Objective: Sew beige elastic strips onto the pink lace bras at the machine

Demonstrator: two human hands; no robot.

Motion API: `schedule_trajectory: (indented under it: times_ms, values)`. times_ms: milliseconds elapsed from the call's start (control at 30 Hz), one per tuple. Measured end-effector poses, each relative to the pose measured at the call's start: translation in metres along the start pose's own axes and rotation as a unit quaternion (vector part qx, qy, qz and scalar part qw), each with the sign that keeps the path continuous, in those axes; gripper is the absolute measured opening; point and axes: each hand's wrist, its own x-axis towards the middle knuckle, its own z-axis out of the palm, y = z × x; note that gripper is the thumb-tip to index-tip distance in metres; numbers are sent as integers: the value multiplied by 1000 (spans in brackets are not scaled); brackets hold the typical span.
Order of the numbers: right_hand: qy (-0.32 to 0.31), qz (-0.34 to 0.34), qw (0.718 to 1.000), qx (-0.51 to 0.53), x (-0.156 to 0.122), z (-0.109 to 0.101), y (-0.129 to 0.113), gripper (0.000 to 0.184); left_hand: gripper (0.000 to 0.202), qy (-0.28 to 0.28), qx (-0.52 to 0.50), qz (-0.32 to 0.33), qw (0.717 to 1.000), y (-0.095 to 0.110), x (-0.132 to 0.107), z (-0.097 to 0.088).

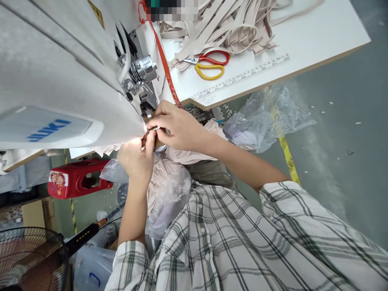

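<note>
Right beside the needle area of a white sewing machine (118, 125) my two hands come together. My left hand (136, 155) is closed in a pinch, lit by the machine's lamp. Its fingertips meet those of my right hand (178, 125), also pinched, around a small, slim dark piece (153, 128) with a pale end. Its kind is too small to make out, and the fingers hide part of it. Below the hands, pale pink lace fabric (159, 173) hangs into my lap, partly covered by a clear plastic bag (169, 210).
Scissors (212, 64) with red and yellow handles lie near a clear ruler (242, 79) and a heap of beige strips (224, 28) on the white table (327, 28). A red ribbon (165, 64) runs beside the machine. A fan (30, 258) and red plastic container (80, 178) stand left.
</note>
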Motion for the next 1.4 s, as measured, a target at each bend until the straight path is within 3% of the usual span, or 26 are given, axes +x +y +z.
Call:
schedule_trajectory:
  times_ms: [167,300,400,467,533,600,667,733,833,1167,1300,1400]
  values:
    - [13,21,1000,-18,8,-2,-7,19,25,-79,45,53,994,-2,0,-14]
    - [39,43,995,-83,11,-1,-19,30,25,-36,3,134,990,-6,-9,-23]
    - [92,45,988,-111,-6,-6,-9,32,27,-2,-89,236,968,-13,-26,-28]
    - [133,66,986,-80,-31,-9,17,27,30,9,-144,288,947,-21,-42,-28]
    - [152,127,980,-29,-65,-8,61,23,29,-11,-186,293,938,-31,-60,-22]
    - [139,234,962,23,-105,-4,111,32,22,-76,-221,239,942,-40,-75,-11]
    - [86,377,918,93,-144,0,157,44,15,-171,-244,168,940,-45,-84,3]
    - [38,429,893,130,-173,2,188,45,14,-258,-258,125,922,-46,-88,16]
    - [-13,428,886,175,-191,0,203,38,17,-325,-269,119,899,-41,-87,27]
    - [-25,329,932,151,-168,-46,150,53,19,-315,-314,146,884,-5,-70,29]
    - [-9,306,939,156,-150,-45,91,43,27,-238,-296,217,899,20,-68,24]
    - [-60,249,936,241,-129,-34,35,30,62,-212,-268,302,890,36,-59,18]
